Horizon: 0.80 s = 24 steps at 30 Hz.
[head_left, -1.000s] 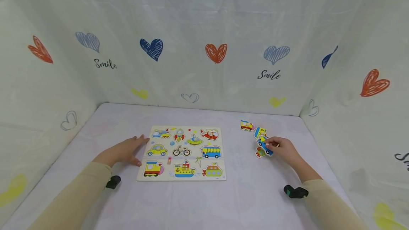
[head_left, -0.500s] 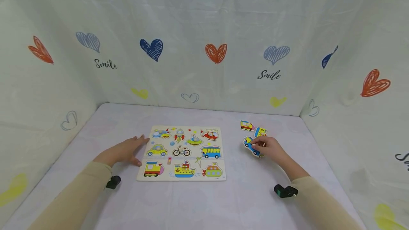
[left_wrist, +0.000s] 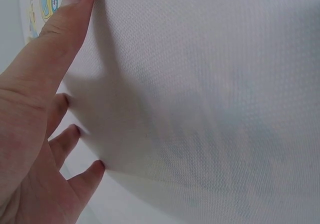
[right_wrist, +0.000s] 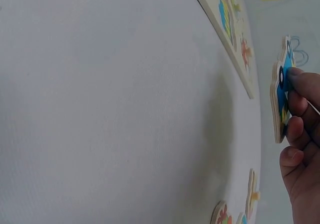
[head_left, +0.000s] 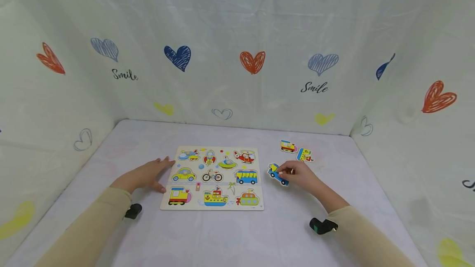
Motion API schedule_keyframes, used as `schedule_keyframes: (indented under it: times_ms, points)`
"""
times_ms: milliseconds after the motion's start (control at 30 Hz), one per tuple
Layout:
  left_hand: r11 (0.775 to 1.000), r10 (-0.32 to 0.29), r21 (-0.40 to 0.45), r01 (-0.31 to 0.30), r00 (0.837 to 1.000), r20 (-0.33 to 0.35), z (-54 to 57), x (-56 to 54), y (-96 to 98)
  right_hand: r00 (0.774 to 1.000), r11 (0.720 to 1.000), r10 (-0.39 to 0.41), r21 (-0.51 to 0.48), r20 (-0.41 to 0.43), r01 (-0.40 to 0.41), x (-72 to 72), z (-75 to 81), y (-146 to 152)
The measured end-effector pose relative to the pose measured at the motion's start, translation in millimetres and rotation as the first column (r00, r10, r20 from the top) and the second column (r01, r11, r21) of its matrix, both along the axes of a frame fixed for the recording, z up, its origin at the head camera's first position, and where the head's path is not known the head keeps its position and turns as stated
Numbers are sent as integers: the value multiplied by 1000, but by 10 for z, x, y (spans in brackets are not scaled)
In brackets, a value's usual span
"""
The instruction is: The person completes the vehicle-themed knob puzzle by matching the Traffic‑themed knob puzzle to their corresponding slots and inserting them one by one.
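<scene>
Bus piece: the blue-and-yellow wheeled shape [head_left: 274, 172], likely a bus, sits just beyond the puzzle board's 3 o'clock edge, apart from it; the right-wrist view shows it raised off the table. It slants from 10 to 4 o'clock.
Right hand: pinches [head_left: 298, 173] the bus piece between thumb and fingertips, covering part of its face.
Slip risk: a tip-only grip could let the piece twist or drop if it is bumped or loosened.
Slant risk: lowered at this angle, it could catch on the rim of the board, whose printed bus [head_left: 246, 176] lies nearly level.
Puzzle board: flat on the table [head_left: 228, 176], at 9 o'clock from the bus piece.
Left hand: fingers spread [head_left: 144, 175] at the board's 9 o'clock edge; how firmly it presses, I cannot tell.
Shift risk: a light hold there might let the board slide under a sideways push.
Loose pieces: the train piece [head_left: 288, 146] and ship piece [head_left: 305, 155] lie near each other, at about 1 o'clock from the bus piece; a red-and-green piece [right_wrist: 222, 214] shows only in the right-wrist view.
Knock risk: the low right forearm could nudge that one, which the head view does not show.
</scene>
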<state>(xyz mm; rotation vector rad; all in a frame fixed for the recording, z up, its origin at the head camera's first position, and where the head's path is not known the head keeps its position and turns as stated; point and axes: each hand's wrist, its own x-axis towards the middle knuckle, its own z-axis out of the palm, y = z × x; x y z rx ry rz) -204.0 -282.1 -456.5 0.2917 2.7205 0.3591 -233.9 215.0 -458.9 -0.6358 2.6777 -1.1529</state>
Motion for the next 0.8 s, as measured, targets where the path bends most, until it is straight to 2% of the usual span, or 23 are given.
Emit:
schedule_keyframes:
  times_ms: [267,433,800]
  points:
    - [1000,1,3,-1,1000,0,10,7,-2,999,999,37,-4,18,-37,-12,8,-230]
    - [1000,-1,11,1,1000,1,9,9,1,996,996,93,-20,4,-93,-33,8,-353]
    - [1000,2,10,-2,1000,7,11,6,1,988,988,155,-19,29,-154,-146,-94,-586]
